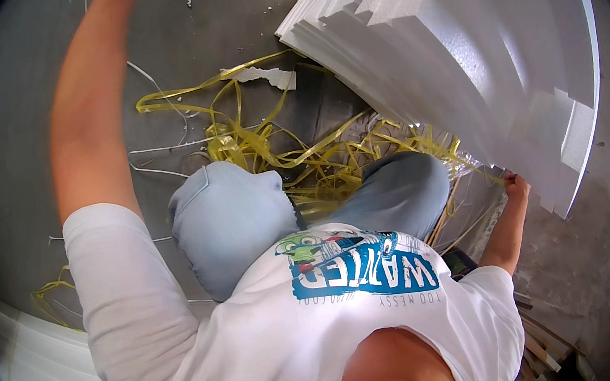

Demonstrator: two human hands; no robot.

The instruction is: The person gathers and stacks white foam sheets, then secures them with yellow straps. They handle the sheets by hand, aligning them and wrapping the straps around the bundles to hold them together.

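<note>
A tall stack of thin white sheets [394, 48], foam-like in look, stands tilted at the upper right, its layers fanned unevenly. Beside its lower edge my right hand [517, 185] is closed in a pinch, with a thin yellow plastic strap [489, 175] running to the fingers. My left arm [90, 111] reaches up past the top edge of the picture, so that hand is out of sight. More yellow plastic strapping [244, 140] lies in a loose tangle around my bent knees.
Thin white cords [160, 169] and a torn white scrap [267, 77] lie on the grey floor [17, 167]. More white sheets [51, 370] are stacked at the lower left. Wooden strips [541, 348] lie at the lower right.
</note>
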